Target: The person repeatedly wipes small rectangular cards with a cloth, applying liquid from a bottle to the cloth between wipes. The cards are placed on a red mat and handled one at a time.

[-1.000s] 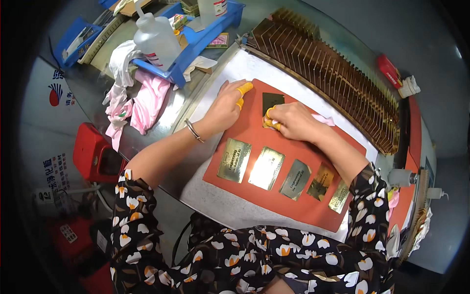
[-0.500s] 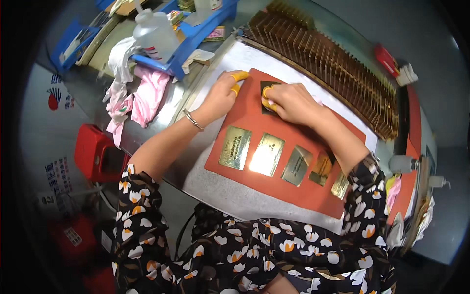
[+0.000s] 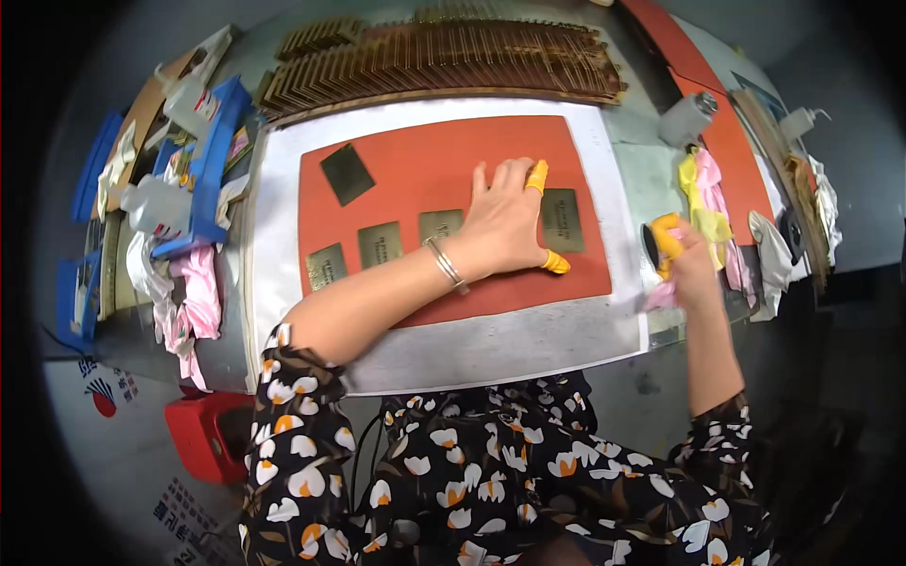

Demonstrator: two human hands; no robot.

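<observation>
My left hand (image 3: 505,222) lies flat, fingers slightly apart, on a red mat (image 3: 425,151); yellow cots cover its thumb and one finger. It rests in a row of brass plates, between one plate (image 3: 440,224) and another (image 3: 562,220). Two more brass plates (image 3: 380,243) (image 3: 326,266) lie to the left. A darker plate (image 3: 346,174) sits apart, higher on the mat. My right hand (image 3: 684,264) is off the mat at the table's right edge, with yellow cots on its fingers. It is closed around a pink cloth (image 3: 661,297), and a small dark round thing shows at its fingertips.
A white sheet (image 3: 274,236) lies under the mat. A long rack of brass plates (image 3: 444,61) runs along the far side. Blue trays (image 3: 212,160), a plastic bottle (image 3: 156,203) and pink rags (image 3: 193,292) sit left. Yellow and pink cloths (image 3: 703,189) lie right. A red stool (image 3: 203,434) stands below.
Both hands left the dark plate at the mat's far corner. The left hand now lies flat on the row of brass plates; the right hand went to the table's right edge with a cloth.
</observation>
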